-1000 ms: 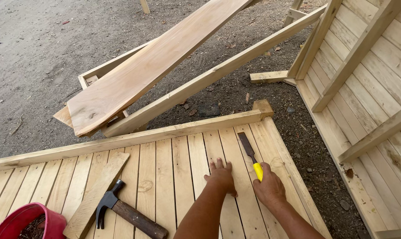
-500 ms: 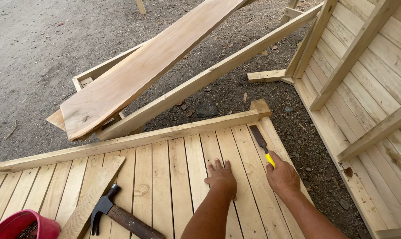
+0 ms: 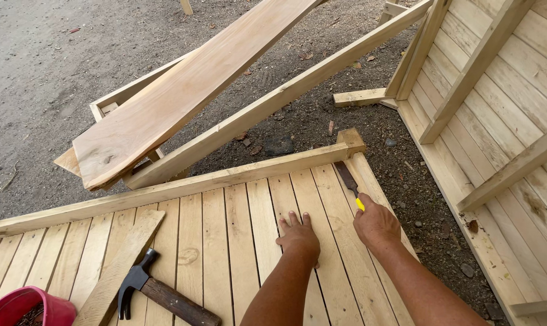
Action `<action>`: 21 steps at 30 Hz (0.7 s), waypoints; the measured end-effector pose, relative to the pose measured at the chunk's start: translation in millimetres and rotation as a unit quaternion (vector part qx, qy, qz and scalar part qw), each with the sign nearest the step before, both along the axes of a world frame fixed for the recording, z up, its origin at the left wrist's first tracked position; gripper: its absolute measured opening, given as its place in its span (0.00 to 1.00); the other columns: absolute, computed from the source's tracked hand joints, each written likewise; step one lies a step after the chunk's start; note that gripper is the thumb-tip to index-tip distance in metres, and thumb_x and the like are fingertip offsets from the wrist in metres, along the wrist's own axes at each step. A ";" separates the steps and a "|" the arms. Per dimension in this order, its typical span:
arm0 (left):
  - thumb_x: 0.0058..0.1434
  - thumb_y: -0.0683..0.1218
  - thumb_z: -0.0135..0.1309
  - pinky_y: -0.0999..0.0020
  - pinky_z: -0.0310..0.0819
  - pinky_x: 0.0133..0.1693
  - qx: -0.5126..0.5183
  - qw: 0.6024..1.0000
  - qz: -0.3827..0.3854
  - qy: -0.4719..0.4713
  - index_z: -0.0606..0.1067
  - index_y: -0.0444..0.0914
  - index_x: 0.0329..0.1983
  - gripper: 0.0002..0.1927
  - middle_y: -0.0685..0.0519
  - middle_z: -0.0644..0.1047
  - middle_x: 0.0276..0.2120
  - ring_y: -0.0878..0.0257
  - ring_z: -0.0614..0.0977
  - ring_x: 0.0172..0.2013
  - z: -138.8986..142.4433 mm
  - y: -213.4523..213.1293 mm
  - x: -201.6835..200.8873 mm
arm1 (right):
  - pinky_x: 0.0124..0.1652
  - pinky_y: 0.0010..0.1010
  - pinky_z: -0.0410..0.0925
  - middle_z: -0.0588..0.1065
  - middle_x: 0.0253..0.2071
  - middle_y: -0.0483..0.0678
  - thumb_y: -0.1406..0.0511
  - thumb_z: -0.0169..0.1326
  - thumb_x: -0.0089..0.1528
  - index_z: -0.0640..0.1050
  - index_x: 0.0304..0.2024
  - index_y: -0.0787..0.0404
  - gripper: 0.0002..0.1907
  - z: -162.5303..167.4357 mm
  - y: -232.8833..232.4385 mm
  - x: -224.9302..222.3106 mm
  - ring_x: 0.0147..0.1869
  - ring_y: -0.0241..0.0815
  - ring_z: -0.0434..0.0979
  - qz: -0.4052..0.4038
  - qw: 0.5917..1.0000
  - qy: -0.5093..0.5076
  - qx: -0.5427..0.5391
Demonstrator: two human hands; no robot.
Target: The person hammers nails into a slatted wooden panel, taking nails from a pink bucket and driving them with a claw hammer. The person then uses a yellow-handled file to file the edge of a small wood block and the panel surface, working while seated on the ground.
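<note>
Chisel (image 3: 348, 180) with yellow handle sits in the right hand (image 3: 376, 224), fist closed round it, blade aimed at 12 o'clock into the corner post (image 3: 350, 139). Left hand (image 3: 298, 236) lies flat, fingers spread, on the slats (image 3: 225, 241). Hammer (image 3: 159, 294) lies at 8 o'clock, needing pickup before striking.

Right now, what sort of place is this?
Likely an outdoor carpentry site: bare dirt ground, loose planks, a slatted wooden panel under both hands, a hammer on it, a chisel in the right hand.
</note>
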State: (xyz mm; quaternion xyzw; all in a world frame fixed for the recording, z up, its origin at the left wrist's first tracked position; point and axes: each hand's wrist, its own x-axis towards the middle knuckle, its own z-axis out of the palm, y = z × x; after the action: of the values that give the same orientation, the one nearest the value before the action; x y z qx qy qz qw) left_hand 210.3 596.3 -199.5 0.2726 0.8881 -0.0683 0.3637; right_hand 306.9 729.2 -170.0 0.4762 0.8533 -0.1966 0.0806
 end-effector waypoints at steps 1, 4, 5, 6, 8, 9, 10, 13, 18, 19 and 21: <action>0.46 0.52 0.77 0.40 0.62 0.66 -0.003 1.000 0.000 0.001 0.30 0.48 0.81 0.76 0.43 0.30 0.79 0.37 0.37 0.76 -0.8 0.6 0.1 | 0.42 0.37 0.76 0.81 0.43 0.50 0.57 0.47 0.71 0.62 0.74 0.41 0.28 -1.8 -0.5 0.2 0.44 0.44 0.83 -0.012 1.000 0.002 -0.010; 0.46 0.53 0.78 0.43 0.60 0.67 -0.011 1.000 -0.010 0.009 0.30 0.47 0.81 0.76 0.42 0.31 0.79 0.37 0.39 0.76 -2.9 2.2 -1.1 | 0.48 0.41 0.73 0.80 0.50 0.49 0.56 0.52 0.69 0.68 0.69 0.37 0.25 -4.9 3.3 -2.4 0.51 0.47 0.81 -0.062 0.997 0.050 -0.025; 0.46 0.54 0.78 0.44 0.59 0.68 -0.014 1.000 -0.016 0.013 0.30 0.46 0.81 0.76 0.41 0.32 0.79 0.37 0.40 0.76 -3.8 2.1 -1.2 | 0.50 0.41 0.73 0.79 0.51 0.48 0.56 0.53 0.68 0.70 0.68 0.37 0.25 -5.5 5.3 -3.0 0.52 0.47 0.80 -0.068 0.995 0.067 -0.033; 0.46 0.54 0.78 0.44 0.59 0.68 -0.008 1.000 -0.015 0.018 0.30 0.47 0.81 0.76 0.41 0.32 0.79 0.37 0.40 0.76 -4.5 0.9 -1.8 | 0.51 0.42 0.72 0.79 0.53 0.47 0.56 0.54 0.67 0.72 0.67 0.37 0.25 -5.3 6.8 -3.1 0.54 0.47 0.80 -0.073 0.993 0.083 -0.041; 0.46 0.54 0.78 0.44 0.60 0.67 0.004 1.000 -0.017 0.023 0.31 0.48 0.81 0.76 0.42 0.32 0.79 0.36 0.40 0.76 -5.9 -1.8 -1.3 | 0.52 0.42 0.72 0.78 0.55 0.46 0.56 0.55 0.66 0.73 0.66 0.37 0.24 -3.7 8.9 0.1 0.55 0.47 0.79 -0.077 0.992 0.093 -0.046; 0.46 0.54 0.78 0.45 0.61 0.67 0.006 1.000 -0.014 0.021 0.31 0.48 0.81 0.76 0.42 0.32 0.79 0.37 0.40 0.76 -6.2 -3.2 -1.1 | 0.53 0.42 0.72 0.78 0.55 0.47 0.55 0.55 0.66 0.72 0.66 0.37 0.25 -1.9 9.3 1.8 0.55 0.47 0.79 -0.073 0.992 0.092 -0.042; 0.45 0.54 0.78 0.45 0.61 0.68 0.009 1.000 -0.012 0.020 0.31 0.49 0.81 0.76 0.43 0.32 0.79 0.38 0.40 0.76 -6.3 -4.3 -1.3 | 0.53 0.42 0.71 0.78 0.56 0.47 0.55 0.55 0.66 0.72 0.66 0.37 0.25 0.8 9.6 3.1 0.56 0.47 0.78 -0.070 0.993 0.092 -0.037; 0.44 0.55 0.78 0.46 0.61 0.68 0.007 1.000 -0.016 0.018 0.30 0.50 0.81 0.77 0.44 0.32 0.79 0.38 0.39 0.76 -6.8 -5.7 -1.2 | 0.51 0.42 0.73 0.79 0.54 0.48 0.55 0.53 0.67 0.70 0.68 0.35 0.25 9.6 7.0 11.6 0.52 0.49 0.81 -0.049 0.996 0.060 -0.034; 0.44 0.55 0.78 0.46 0.61 0.68 0.004 0.999 -0.022 0.024 0.30 0.50 0.80 0.77 0.43 0.31 0.79 0.37 0.39 0.76 -9.1 -3.5 -1.1 | 0.46 0.39 0.76 0.81 0.48 0.49 0.57 0.48 0.70 0.65 0.72 0.38 0.26 12.1 -6.9 11.1 0.47 0.44 0.83 -0.012 1.000 0.003 -0.018; 0.45 0.55 0.78 0.45 0.60 0.68 0.004 0.999 -0.027 0.024 0.29 0.49 0.80 0.77 0.42 0.31 0.79 0.36 0.39 0.76 -9.5 -2.9 -1.2 | 0.45 0.38 0.76 0.82 0.46 0.50 0.57 0.47 0.71 0.64 0.73 0.39 0.27 10.3 -9.4 8.6 0.46 0.43 0.83 -0.010 1.000 -0.004 -0.021; 0.45 0.55 0.78 0.45 0.60 0.68 0.000 0.999 -0.031 0.018 0.29 0.48 0.80 0.77 0.41 0.31 0.78 0.35 0.39 0.76 -10.4 -3.0 -0.2 | 0.44 0.37 0.75 0.81 0.47 0.49 0.58 0.47 0.70 0.64 0.73 0.40 0.27 3.5 -15.6 1.4 0.46 0.43 0.82 -0.024 0.999 0.010 -0.023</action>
State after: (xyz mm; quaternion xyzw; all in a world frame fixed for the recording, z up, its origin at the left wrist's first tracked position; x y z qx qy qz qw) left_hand 210.1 593.3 -209.8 0.2984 0.8856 -0.0840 0.3457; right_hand 308.3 713.6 -166.4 0.4926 0.8375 -0.2229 0.0786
